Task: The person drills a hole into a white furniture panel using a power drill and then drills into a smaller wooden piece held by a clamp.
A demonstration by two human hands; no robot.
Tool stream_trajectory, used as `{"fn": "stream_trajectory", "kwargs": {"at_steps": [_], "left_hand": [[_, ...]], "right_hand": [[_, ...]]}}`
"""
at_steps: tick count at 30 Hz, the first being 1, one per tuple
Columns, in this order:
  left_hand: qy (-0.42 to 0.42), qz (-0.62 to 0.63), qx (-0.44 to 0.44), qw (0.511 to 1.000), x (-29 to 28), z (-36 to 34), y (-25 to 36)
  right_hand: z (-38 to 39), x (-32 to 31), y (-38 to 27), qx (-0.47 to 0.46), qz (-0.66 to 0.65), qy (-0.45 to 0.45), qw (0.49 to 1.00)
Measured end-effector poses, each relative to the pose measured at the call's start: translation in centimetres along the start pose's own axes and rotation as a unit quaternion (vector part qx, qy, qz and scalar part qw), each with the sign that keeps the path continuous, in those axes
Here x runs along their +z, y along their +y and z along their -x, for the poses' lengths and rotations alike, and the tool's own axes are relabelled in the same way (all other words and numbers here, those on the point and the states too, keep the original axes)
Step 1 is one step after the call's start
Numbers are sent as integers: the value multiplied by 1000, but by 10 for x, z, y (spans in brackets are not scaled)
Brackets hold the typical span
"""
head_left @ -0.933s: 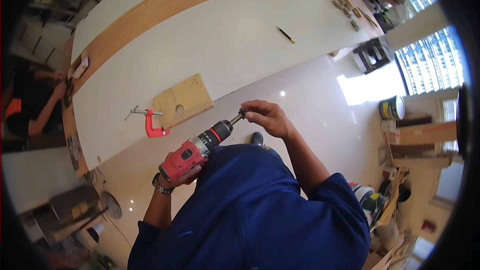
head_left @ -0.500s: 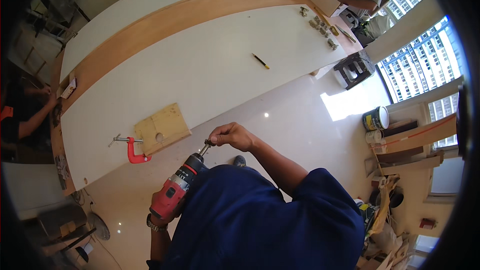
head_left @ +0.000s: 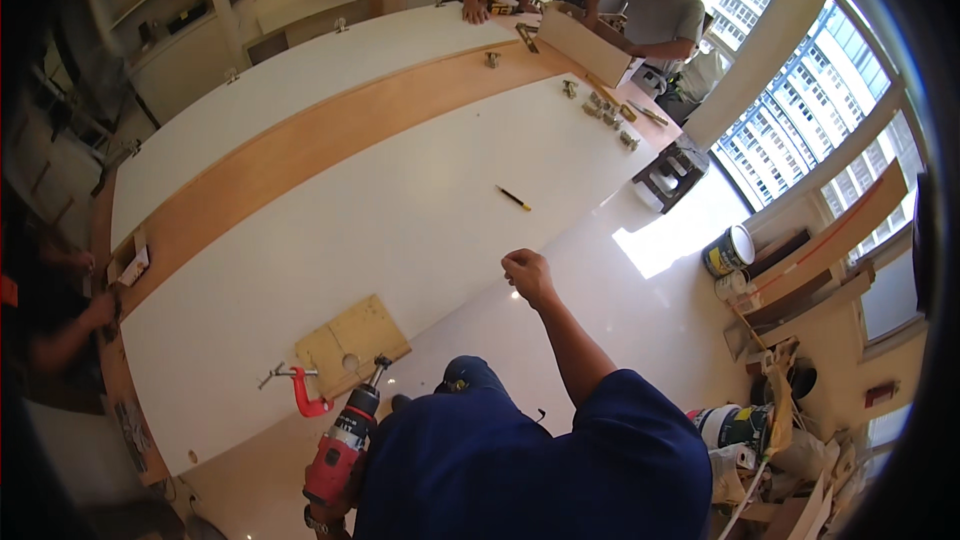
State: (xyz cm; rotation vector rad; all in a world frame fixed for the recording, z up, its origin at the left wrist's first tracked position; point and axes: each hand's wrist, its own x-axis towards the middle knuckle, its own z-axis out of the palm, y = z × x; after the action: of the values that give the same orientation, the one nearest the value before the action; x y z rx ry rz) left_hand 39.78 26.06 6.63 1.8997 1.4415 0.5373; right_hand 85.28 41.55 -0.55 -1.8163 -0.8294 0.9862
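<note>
Across the middle of the view runs a long white worktable (head_left: 330, 230), with a pale wood strip (head_left: 300, 155) lying along its length. At its near edge sits a small plywood square (head_left: 350, 343) with a round hole in it, pinned to the tabletop by a red clamp (head_left: 305, 395). Just beside that clamp, the left hand (head_left: 322, 510) grips a red and black cordless drill (head_left: 345, 440), fingers wrapped round the handle, the bit pointing up toward the plywood's edge. Farther right, the right hand (head_left: 527, 273) hangs over the table's edge, fingers curled into a loose fist, holding nothing visible. A yellow pencil (head_left: 515, 199) lies well apart on the white surface.
</note>
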Motion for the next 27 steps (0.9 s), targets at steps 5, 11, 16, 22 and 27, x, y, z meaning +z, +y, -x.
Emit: {"fn": "stream_trajectory", "kwargs": {"at_steps": [5,11,16,22,27], "left_hand": [[29,-41,21,999,-3,-12,-7],[103,-139,127,977,3,-7,8],[96,-145,69,982,0,3,26],[160,-79,-39,983,26,29,42],[166,29,-235,957,26,13,78]], "right_hand": [[-56,7,17,-120,81,105,984],[-160,-25,38,-164,356,189,900],[-209,-24,41,-201,519,135,819],[-198,44,15,-264,424,42,865],[-138,143,-27,-410,323,-130,843]]}}
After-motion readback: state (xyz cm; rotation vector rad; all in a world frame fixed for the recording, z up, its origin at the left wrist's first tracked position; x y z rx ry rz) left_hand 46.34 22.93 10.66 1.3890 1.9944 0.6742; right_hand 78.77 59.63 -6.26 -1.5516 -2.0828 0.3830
